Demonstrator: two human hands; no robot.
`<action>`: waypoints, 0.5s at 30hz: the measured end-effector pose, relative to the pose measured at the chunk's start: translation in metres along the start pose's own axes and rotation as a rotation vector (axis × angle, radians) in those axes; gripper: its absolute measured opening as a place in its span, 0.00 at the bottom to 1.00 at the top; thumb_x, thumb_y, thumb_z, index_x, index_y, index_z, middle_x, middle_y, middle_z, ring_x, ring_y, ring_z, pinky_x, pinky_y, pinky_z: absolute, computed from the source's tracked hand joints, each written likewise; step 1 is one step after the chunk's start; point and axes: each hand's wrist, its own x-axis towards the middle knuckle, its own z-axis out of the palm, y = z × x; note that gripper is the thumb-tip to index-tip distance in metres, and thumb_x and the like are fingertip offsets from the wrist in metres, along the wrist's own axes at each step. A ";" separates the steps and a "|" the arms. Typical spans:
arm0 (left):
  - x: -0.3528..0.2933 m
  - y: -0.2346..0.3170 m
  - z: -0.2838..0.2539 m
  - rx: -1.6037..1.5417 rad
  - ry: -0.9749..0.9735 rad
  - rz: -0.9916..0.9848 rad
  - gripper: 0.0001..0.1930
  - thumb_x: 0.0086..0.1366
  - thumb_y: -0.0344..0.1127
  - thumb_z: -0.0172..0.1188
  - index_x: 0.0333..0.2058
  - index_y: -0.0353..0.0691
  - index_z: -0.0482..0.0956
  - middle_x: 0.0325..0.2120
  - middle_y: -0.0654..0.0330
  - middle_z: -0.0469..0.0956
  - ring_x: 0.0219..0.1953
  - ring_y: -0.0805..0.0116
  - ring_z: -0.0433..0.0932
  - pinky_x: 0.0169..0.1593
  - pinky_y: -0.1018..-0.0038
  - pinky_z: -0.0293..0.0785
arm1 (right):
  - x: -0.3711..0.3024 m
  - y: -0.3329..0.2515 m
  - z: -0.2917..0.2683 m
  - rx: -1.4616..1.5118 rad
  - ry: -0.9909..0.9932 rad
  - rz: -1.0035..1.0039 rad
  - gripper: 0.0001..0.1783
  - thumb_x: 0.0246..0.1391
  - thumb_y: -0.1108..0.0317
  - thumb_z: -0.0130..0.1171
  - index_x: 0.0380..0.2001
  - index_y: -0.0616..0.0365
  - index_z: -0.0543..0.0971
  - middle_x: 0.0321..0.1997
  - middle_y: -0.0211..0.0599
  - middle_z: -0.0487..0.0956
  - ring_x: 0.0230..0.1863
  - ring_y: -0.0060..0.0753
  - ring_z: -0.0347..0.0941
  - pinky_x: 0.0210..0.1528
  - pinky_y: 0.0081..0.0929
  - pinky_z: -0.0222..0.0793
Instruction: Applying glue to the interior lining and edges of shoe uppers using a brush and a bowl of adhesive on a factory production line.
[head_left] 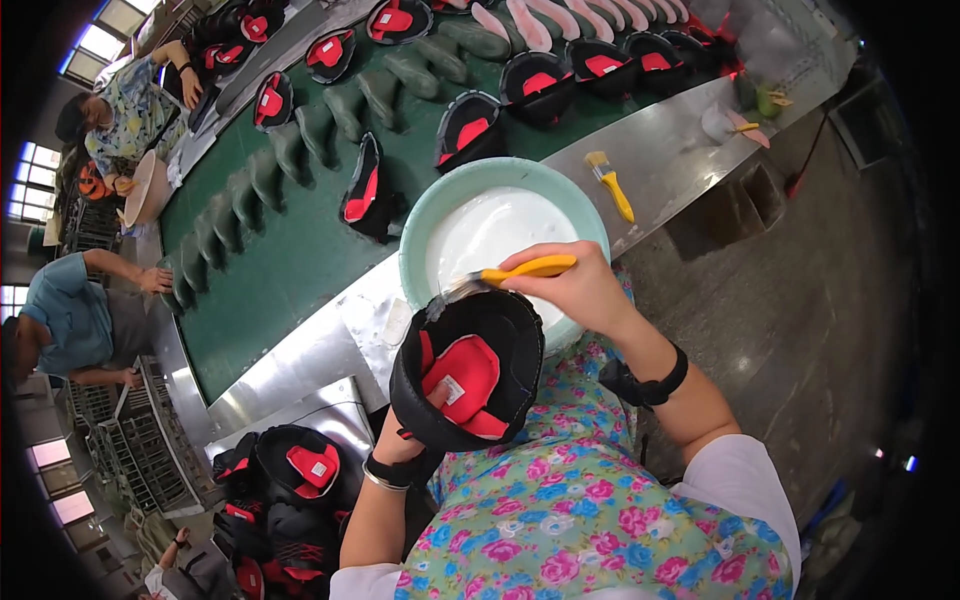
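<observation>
My left hand (398, 442) grips a black shoe upper (518, 345) with a red tongue (470, 375), its open underside facing up. Part of that hand is hidden under the upper; a fingertip shows by the tongue. In my right hand (578, 292) is a paintbrush (540, 267) with a yellow handle. Its wet bristles lie at the upper's far left edge. Just beyond the upper stands a pale green basin (420, 215) of white liquid (500, 230), partly covered by my right hand and the brush.
A second paintbrush (612, 188) lies on the metal ledge (655, 150). The green conveyor belt (290, 270) carries several black uppers (368, 190) and dark green shoe lasts (265, 178). More uppers (300, 465) are piled at lower left. Co-workers (70, 315) stand across the belt.
</observation>
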 end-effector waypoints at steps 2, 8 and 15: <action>0.001 -0.005 -0.005 0.110 0.066 0.145 0.29 0.64 0.30 0.56 0.62 0.37 0.56 0.53 0.55 0.69 0.52 0.66 0.71 0.55 0.70 0.69 | -0.002 0.010 -0.004 -0.052 0.070 -0.016 0.10 0.44 0.69 0.67 0.29 0.63 0.82 0.24 0.38 0.81 0.25 0.22 0.77 0.31 0.19 0.71; 0.003 -0.003 -0.004 -0.049 0.208 0.130 0.23 0.65 0.33 0.56 0.56 0.34 0.63 0.50 0.55 0.72 0.47 0.65 0.75 0.51 0.70 0.73 | -0.029 -0.001 0.004 -0.238 0.084 0.129 0.13 0.46 0.65 0.66 0.22 0.64 0.78 0.16 0.39 0.77 0.18 0.25 0.73 0.23 0.22 0.67; 0.014 -0.016 -0.020 -0.046 0.233 0.281 0.22 0.66 0.33 0.54 0.57 0.37 0.63 0.51 0.56 0.71 0.51 0.64 0.74 0.54 0.67 0.72 | -0.054 -0.050 0.012 0.063 -0.069 0.290 0.11 0.48 0.66 0.65 0.21 0.63 0.77 0.17 0.33 0.78 0.18 0.17 0.72 0.22 0.18 0.67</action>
